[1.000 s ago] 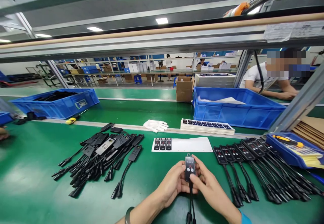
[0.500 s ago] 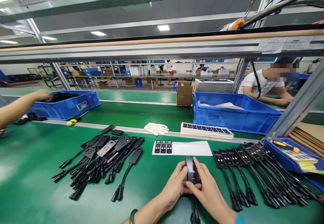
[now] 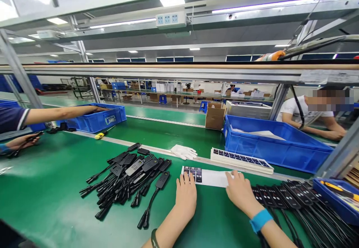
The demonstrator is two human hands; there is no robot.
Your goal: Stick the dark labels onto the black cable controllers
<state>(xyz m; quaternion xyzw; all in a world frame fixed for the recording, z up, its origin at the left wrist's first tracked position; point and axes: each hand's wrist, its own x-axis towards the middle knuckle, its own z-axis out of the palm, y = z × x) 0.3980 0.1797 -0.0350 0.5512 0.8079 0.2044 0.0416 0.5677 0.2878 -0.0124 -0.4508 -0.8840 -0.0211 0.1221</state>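
Observation:
A white backing sheet with three dark labels at its left end lies on the green bench. My left hand reaches over that end, its fingers stretched flat and partly covering the labels. At the opposite end, my right hand has its thumb and finger closed on the sheet's edge. Right of it, black controllers with labelled faces lie in a row, their cables toward me; my right arm hides some. On the left is a pile of black controllers with cables, one controller a little apart.
Beyond the sheet lie a white glove and a stack of label sheets. Blue bins stand at right and left, a co-worker's arm reaching into the latter. A small blue tray sits far right.
The black controller that both hands held is out of them; where it lies I cannot make out. Both hands have moved forward onto the label sheet. The view has tilted up and turned left.

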